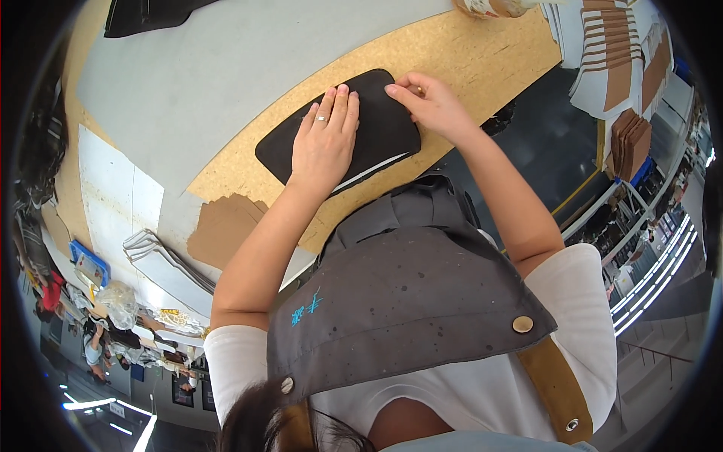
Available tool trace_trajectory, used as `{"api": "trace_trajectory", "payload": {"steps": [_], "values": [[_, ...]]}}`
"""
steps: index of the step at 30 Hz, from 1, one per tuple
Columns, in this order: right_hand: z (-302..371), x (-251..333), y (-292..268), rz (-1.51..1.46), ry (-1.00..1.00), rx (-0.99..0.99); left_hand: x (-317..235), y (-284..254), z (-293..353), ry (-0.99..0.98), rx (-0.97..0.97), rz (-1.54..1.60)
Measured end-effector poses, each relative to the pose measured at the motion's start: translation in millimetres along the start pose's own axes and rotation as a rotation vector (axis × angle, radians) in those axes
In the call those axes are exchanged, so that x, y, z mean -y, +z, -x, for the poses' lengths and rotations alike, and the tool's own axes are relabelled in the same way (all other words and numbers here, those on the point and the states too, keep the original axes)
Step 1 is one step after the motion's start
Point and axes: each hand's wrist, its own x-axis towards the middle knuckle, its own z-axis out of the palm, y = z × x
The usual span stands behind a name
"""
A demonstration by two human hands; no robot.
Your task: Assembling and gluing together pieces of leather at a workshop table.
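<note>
A flat black panel with rounded corners (382,124), leather-like, lies on the tan board in front of me. A white strip shows along its near edge. My left hand (325,143), with a ring on one finger, rests flat across the panel's left half, fingers stretched out. At the panel's far right corner, my right hand (433,105) has thumb and bent fingers closed on the edge. The fingertips under that edge are partly hidden.
The tan board (482,56) borders a grey sheet (226,71) on the table. A torn brown paper piece (226,230) lies at the left, near white card pieces (162,260). Stacked white and brown pieces (614,60) stand at the far right. Another black piece (151,15) lies at the far left.
</note>
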Motion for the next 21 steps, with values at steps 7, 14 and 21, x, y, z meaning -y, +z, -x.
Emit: {"api": "trace_trajectory", "payload": {"steps": [7, 14, 21], "values": [[-9.1, -19.7, 11.2, 0.025, -0.173, -0.136, -0.1, -1.1, -3.7, 0.008, 0.022, -0.032], [-8.5, -21.9, 12.9, 0.087, -0.168, -0.164, -3.6, -4.7, -18.4, -0.031, 0.062, -0.055], [-8.3, -16.6, 13.6, 0.156, -0.121, -0.165, -2.6, 1.9, -19.1, 0.003, 0.092, -0.156]]}}
